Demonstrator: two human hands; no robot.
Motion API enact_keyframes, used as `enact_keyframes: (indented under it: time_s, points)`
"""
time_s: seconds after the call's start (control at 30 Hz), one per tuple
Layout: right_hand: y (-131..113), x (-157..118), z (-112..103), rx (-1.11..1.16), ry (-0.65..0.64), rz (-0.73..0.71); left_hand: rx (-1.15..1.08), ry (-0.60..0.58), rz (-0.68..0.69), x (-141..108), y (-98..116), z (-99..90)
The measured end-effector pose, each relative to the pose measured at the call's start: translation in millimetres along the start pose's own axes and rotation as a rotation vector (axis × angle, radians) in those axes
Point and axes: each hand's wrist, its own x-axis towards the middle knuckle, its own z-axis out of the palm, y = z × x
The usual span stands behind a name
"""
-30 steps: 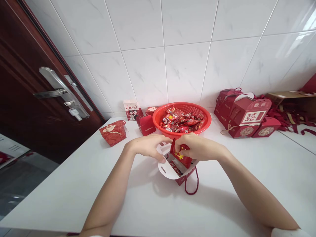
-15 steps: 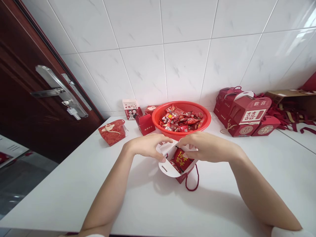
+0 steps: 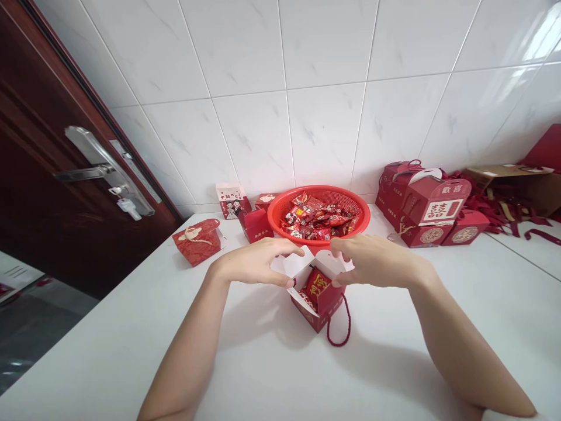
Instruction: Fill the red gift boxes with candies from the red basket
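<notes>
A small red gift box [image 3: 316,318] with white inner flaps stands with its top open on the white table. Inside it lies a red packet with yellow characters [image 3: 318,283]. A dark red cord handle [image 3: 340,339] hangs from its right side. My left hand [image 3: 256,262] holds the left flaps, its thumb on the near flap and fingertips behind the far one. On the right, my right hand [image 3: 379,260] has its thumb on the outer face of a red flap, which leans over the packet; its other fingers curl behind the box's far edge.
Behind the box sits a red plastic basket [image 3: 274,225] of wrapped sweets [image 3: 315,217]. Several small red boxes stand left of it, including one with a bow [image 3: 198,241]. Stacked red boxes [image 3: 438,202], ribbons [image 3: 508,213] and a cardboard box [image 3: 508,171] are at the right.
The near left flap, which lay outward with its slot showing, is now raised on edge. The right flap has swung inward, showing its red outer face. The view has tilted slightly.
</notes>
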Motion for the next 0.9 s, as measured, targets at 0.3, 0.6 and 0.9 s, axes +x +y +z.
enact_keyframes:
  time_s: [0.3, 0.6, 0.9]
  points:
    - [-15.8, 23.2, 14.5, -0.159, -0.076, 0.117, -0.119, -0.204, 0.15, 7.2, 7.4, 7.2]
    - [-17.3, 14.5, 6.0, -0.048, -0.023, -0.056, -0.106, -0.001, 0.033, 21.3, 1.9, 18.6]
    - [-7.9, 16.0, 7.6, 0.008, -0.259, -0.203, -0.113, -0.076, 0.176, 33.1, 2.8, 30.6]
